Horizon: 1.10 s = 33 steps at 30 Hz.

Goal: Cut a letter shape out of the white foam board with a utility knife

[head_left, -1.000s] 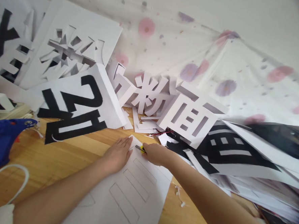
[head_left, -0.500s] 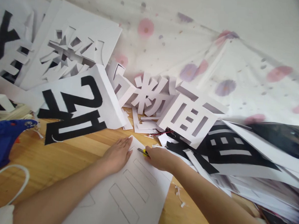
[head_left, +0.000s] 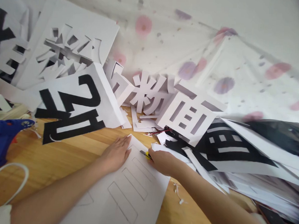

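A white foam-like board with thin outlined shapes lies on the wooden table. My left hand rests flat on its upper left edge, fingers stretched out and holding nothing. In my right hand is a yellow utility knife, its blade showing past the fingers and pointing to the upper left. The blade is just over the board's upper part, right of the narrow outlined bars; whether its tip touches the surface I cannot tell.
White cut-out characters stand behind the board. A black-printed white panel leans at left, above a blue hot glue gun. Black and white sheets pile up at right. Small scraps lie beside the board.
My right hand with the utility knife has shifted slightly right, its blade away from the outline near my left hand. My left hand stays on the board. The view has shifted a little.
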Available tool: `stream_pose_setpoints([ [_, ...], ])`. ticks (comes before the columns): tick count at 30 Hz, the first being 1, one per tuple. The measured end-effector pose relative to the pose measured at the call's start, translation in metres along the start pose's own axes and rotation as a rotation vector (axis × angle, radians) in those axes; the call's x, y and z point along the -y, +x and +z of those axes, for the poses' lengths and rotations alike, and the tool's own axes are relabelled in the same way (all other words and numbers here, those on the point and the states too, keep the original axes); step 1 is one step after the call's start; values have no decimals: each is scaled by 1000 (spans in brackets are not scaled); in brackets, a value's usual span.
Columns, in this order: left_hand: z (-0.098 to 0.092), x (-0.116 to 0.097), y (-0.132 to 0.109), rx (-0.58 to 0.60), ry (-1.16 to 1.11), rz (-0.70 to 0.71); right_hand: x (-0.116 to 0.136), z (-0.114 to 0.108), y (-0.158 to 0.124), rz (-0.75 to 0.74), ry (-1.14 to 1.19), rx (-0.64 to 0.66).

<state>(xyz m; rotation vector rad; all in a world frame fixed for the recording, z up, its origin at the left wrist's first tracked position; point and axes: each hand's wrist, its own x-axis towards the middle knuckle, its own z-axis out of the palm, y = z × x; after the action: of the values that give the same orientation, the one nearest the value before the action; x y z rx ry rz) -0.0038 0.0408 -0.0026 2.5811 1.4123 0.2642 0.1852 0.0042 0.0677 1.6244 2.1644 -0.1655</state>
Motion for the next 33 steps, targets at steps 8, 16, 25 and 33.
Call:
stream_pose_setpoints([
  [8,0,0,1,1,1,7,-5,3,-13,16,1,8],
  [16,1,1,0,-15,0,14,-13,16,-20,11,-1,2],
  [25,-1,-1,1,4,-16,-14,-18,20,-31,25,7,10],
  [33,-3,-3,0,13,2,-36,-23,28,-42,44,28,5],
])
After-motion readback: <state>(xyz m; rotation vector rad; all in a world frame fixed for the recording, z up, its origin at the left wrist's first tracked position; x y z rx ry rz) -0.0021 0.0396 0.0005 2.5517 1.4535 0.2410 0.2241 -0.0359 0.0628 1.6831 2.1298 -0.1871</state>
